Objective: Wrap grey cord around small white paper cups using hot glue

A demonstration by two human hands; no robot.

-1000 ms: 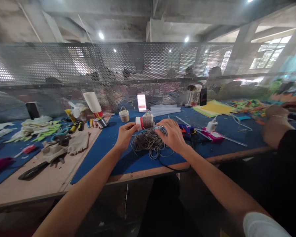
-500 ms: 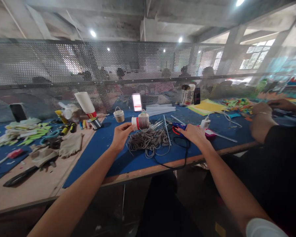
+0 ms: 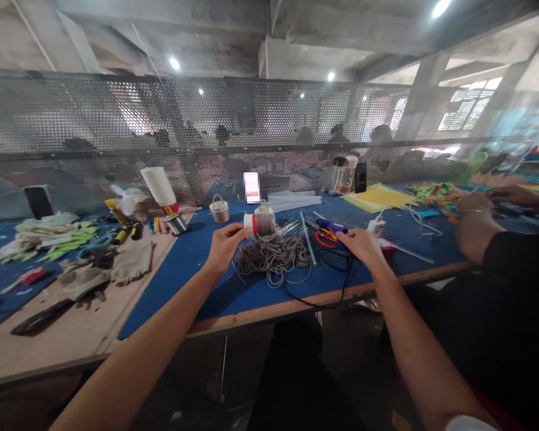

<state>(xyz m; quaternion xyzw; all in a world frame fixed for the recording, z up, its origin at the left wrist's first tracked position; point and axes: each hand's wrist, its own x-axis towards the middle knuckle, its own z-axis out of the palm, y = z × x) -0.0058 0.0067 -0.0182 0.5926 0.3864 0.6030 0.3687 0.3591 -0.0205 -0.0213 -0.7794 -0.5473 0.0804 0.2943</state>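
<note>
My left hand (image 3: 227, 244) is closed around the rim end of a white paper cup (image 3: 260, 224), which lies sideways in the air. Grey cord covers most of the cup, with a red band near the rim. Below it is a loose heap of grey cord (image 3: 272, 258). My right hand (image 3: 362, 244) has its fingers closed at the near end of a blue glue gun (image 3: 335, 226); the grip is partly hidden. Red-and-yellow-handled scissors (image 3: 326, 238) lie beside those fingertips. Clear glue sticks (image 3: 291, 227) lie behind the cord heap.
A small cord-covered basket (image 3: 219, 209), a phone (image 3: 251, 187) and stacked paper cups (image 3: 158, 185) stand farther back. Gloves (image 3: 132, 263) lie at left. A black cable (image 3: 317, 304) hangs near the table edge. A co-worker's hands (image 3: 476, 212) are at right.
My right hand has drawn back slightly to the right along the glue gun, so more of the scissors' handles shows. My left hand still holds the cup. The view has shifted slightly.
</note>
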